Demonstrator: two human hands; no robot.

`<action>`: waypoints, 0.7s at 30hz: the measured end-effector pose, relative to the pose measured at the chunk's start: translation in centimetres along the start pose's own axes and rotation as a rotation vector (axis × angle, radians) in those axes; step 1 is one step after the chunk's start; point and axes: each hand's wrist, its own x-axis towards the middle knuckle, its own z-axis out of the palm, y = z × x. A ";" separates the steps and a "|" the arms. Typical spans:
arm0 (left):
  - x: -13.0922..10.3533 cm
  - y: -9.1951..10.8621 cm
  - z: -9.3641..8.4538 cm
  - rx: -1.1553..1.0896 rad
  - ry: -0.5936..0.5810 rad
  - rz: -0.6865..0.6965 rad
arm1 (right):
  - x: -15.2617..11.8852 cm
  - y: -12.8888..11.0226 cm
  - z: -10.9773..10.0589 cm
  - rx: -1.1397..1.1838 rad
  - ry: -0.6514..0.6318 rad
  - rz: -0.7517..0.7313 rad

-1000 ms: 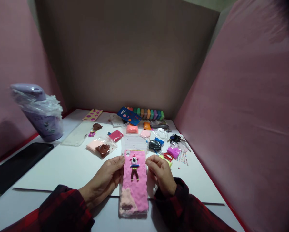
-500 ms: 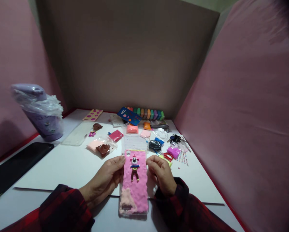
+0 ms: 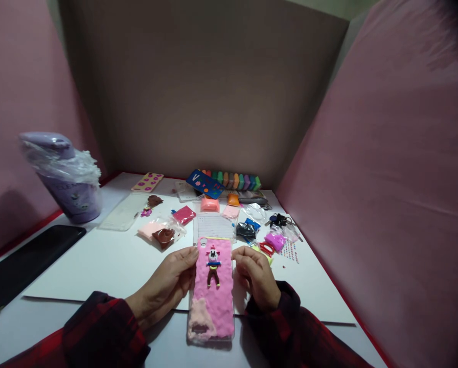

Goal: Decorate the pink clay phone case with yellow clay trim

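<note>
A clear phone case [image 3: 219,312] coated in bumpy pink clay is held upright in front of me, its camera hole at the top left. On it sits a small clay figure [image 3: 213,268] with a white head, blue arms and brown legs. Peach clay with a dark brown patch [image 3: 200,327] covers the lower left corner. My left hand [image 3: 171,278] grips the left edge, thumb on the front and fingers behind. At the upper right edge, my right hand [image 3: 257,273] pinches the case between thumb and curled fingers.
Bagged clay in brown [image 3: 163,236], red [image 3: 184,214], black [image 3: 246,230] and purple [image 3: 275,240] lies on the white board [image 3: 110,271]. Red-handled scissors [image 3: 267,249] are at the right. A purple bottle [image 3: 70,184] and a black phone-like slab [image 3: 33,266] stand left.
The lower end of the phone case has shifted very slightly left. Both hands keep their hold in nearly the same place.
</note>
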 end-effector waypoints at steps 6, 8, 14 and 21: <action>0.1 0.1 0.0 -0.003 0.005 -0.003 | 0.0 -0.1 0.1 -0.012 0.006 -0.014; 0.1 0.1 0.1 -0.004 0.003 -0.001 | 0.0 0.0 0.0 -0.044 0.010 -0.018; 0.1 0.1 0.1 0.000 0.003 -0.009 | 0.1 0.0 0.0 -0.093 0.025 -0.028; 0.1 0.1 0.1 -0.018 0.011 -0.004 | 0.0 -0.1 0.1 -0.032 0.023 -0.007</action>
